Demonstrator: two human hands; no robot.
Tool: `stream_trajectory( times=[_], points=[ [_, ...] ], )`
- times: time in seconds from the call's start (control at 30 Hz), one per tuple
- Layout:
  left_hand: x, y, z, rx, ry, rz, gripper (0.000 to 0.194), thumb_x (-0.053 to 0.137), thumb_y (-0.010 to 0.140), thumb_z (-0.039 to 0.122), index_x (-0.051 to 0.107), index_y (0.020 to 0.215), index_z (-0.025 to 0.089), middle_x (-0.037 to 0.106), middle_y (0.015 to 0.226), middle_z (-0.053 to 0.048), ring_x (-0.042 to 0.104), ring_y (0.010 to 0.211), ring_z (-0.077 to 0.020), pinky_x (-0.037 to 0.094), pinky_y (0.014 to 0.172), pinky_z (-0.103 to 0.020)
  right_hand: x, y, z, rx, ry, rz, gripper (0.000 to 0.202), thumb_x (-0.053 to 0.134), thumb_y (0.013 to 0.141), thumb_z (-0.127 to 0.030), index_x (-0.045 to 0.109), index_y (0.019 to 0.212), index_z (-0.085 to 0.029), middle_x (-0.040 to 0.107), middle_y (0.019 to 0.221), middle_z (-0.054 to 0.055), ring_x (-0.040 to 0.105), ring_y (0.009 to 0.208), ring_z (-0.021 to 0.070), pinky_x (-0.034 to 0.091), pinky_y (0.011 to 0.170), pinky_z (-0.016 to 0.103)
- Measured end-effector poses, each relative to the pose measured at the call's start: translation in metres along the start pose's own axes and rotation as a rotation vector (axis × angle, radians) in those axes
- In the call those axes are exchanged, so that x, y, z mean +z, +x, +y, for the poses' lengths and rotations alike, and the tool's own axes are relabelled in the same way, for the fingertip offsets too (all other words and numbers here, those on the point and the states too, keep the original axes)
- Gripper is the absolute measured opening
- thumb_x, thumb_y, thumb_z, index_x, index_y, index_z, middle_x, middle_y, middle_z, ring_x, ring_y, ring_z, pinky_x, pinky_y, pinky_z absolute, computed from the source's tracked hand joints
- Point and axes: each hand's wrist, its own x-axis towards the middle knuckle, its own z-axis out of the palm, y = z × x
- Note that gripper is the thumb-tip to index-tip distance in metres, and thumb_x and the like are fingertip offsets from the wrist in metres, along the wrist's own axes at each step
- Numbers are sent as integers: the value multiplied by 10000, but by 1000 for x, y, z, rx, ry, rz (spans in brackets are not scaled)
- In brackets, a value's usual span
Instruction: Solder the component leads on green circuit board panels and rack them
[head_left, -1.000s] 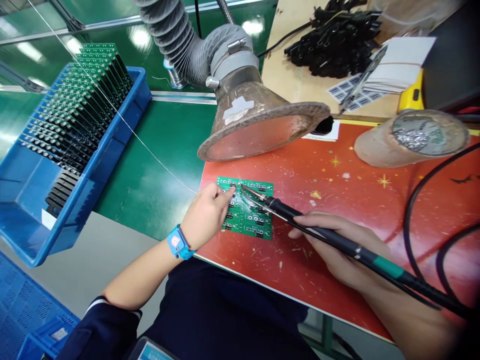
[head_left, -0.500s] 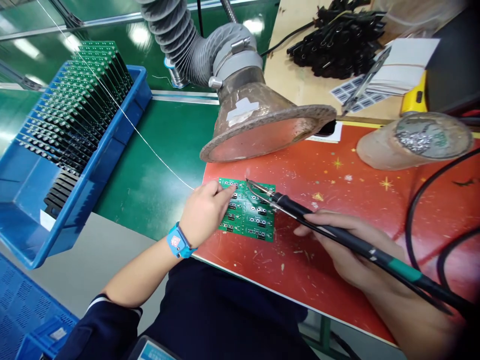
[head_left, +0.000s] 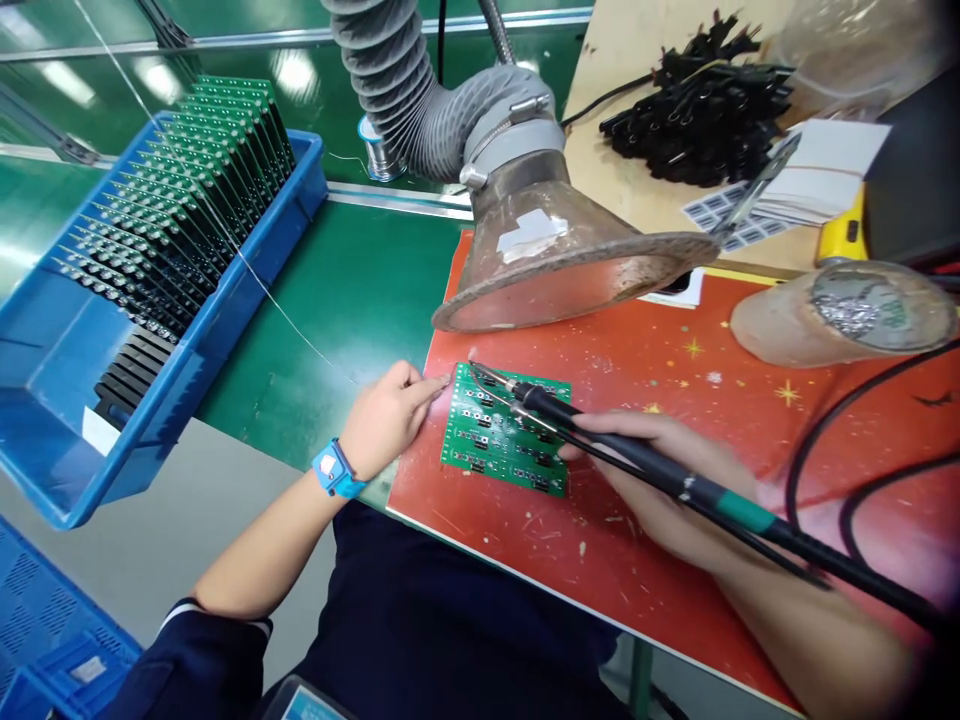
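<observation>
A green circuit board (head_left: 506,430) with small black parts lies flat on the red mat (head_left: 525,560). My right hand (head_left: 652,470) grips a black soldering iron (head_left: 637,455) with a green band. The iron's tip is over the board's upper left corner. Just left of the board is my left hand (head_left: 390,415), its index finger pointing at the board's left edge and the other fingers curled. A thin solder wire (head_left: 289,320) runs from the upper left down to this hand, where its end is hidden.
A blue bin (head_left: 225,325) of upright boards stands at the left. A fume hood (head_left: 525,250) on a grey hose hangs behind the board. Black cables (head_left: 705,115), a yellow tool (head_left: 844,230), a round holder (head_left: 780,315) and a solder spool (head_left: 382,155) are around.
My left hand has come off the board to its left side. The iron's tip has shifted left across the board to its upper left corner. The camera view has shifted slightly.
</observation>
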Motion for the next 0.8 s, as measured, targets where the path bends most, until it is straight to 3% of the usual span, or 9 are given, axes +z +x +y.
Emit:
stream_trajectory(
  times=[0.37, 0.8],
  points=[
    [-4, -1, 6, 10, 58, 3, 278, 445, 996, 230, 669, 1159, 203, 556, 830, -36, 496, 640, -119, 407, 548, -228, 10, -5, 11, 55, 16, -17, 168, 580, 911, -351, 644, 1063, -319, 759, 796, -10, 740, 695, 199, 629, 618, 322],
    [-7, 9, 4, 26, 81, -57, 301, 430, 1009, 282, 691, 1138, 207, 564, 789, -33, 513, 629, -128, 429, 544, -243, 9, -2, 10, 26, 19, -20, 160, 572, 914, -328, 648, 1054, -310, 753, 785, -10, 728, 665, 179, 611, 599, 296]
  ],
)
